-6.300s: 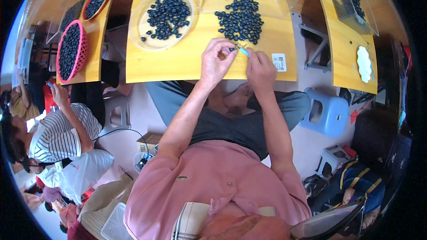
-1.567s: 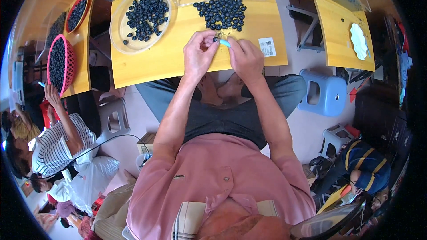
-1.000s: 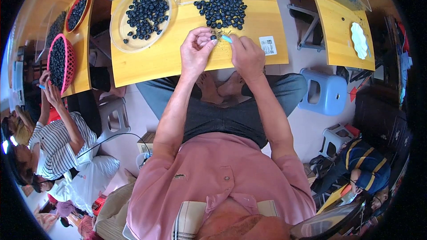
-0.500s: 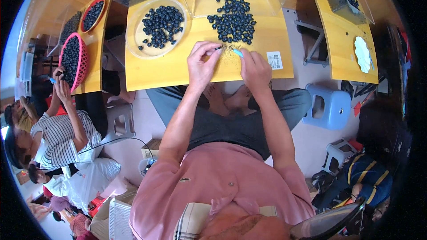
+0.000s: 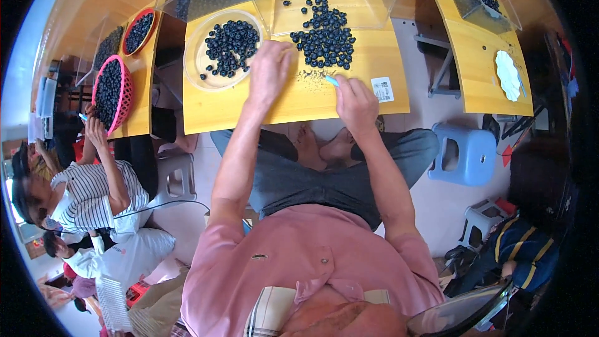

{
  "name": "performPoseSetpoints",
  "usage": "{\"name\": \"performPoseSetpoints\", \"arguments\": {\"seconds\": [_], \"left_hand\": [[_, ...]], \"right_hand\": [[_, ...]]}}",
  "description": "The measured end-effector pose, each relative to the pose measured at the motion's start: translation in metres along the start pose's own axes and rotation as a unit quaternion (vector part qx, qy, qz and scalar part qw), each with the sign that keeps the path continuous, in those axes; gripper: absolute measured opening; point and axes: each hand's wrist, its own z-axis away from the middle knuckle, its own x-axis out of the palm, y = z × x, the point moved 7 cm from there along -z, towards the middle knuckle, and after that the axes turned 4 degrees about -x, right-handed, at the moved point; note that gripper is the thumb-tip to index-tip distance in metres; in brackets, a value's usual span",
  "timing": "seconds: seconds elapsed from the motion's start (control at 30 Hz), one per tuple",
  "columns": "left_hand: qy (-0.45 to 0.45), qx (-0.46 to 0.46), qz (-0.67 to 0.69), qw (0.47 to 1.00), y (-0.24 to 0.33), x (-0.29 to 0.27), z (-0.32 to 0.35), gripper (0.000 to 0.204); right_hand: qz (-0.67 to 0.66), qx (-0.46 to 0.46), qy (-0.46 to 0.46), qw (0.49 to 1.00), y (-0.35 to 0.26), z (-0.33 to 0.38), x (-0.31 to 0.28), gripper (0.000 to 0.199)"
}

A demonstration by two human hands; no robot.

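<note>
Black balls [image 5: 236, 42] in tray [image 5: 196, 50] — right hand [image 5: 357, 105] grips blue tool [image 5: 332, 80] — left hand [image 5: 269, 72]: grip unclear

Your left hand [image 5: 269, 73] was at the right edge of a clear round tray [image 5: 214, 83] of small dark round pieces [image 5: 232, 39], while your right hand [image 5: 357, 103] pinched a light blue tool [image 5: 332, 80] beside scattered crumbs [image 5: 312, 77] on the yellow table [image 5: 306, 109], just nearer you than a loose dark pile [image 5: 326, 42].
</note>
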Motion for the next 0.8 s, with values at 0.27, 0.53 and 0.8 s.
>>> {"name": "performPoseSetpoints", "arguments": {"seconds": [0.27,0.53,0.8], "left_hand": [[-0.009,-0.037,-0.026,0.999,-0.013,0.038,-0.011,0.024],[-0.019,-0.053,-0.054,0.997,-0.010,0.028,0.003,0.025],[-0.007,-0.195,0.136,0.971,-0.013,0.021,0.034,0.023]], "right_hand": [[-0.010,0.003,-0.001,1.000,-0.001,0.000,0.001,0.025],[-0.031,0.011,0.003,0.999,0.001,0.000,0.000,0.028],[0.000,0.002,-0.009,1.000,-0.001,0.000,-0.002,0.028]]}}
